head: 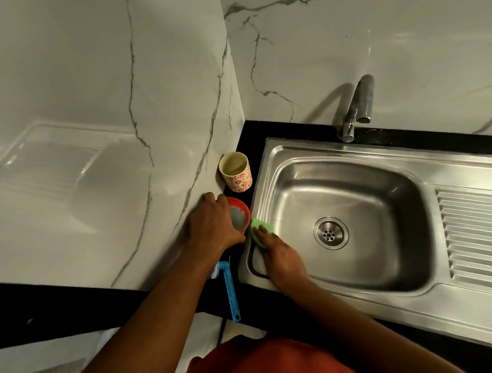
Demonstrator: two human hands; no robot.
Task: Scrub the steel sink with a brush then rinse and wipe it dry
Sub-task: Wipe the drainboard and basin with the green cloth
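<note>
Steel sink [351,210] dry-looking, drain mid-basin; blue-handled brush [230,293] flat on counter, left of sink.

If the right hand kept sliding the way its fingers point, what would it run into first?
The right hand presses a green sponge on the sink's left rim, fingers pointing up-left. Straight on, it would probably meet the red bowl held by the left hand; depth is unclear.

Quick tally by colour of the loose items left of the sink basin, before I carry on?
Red: 1, red bowl
Green: 1, green scrubber
Blue: 1, blue brush
Cream with red flowers: 1, patterned cup
Total: 4
</note>
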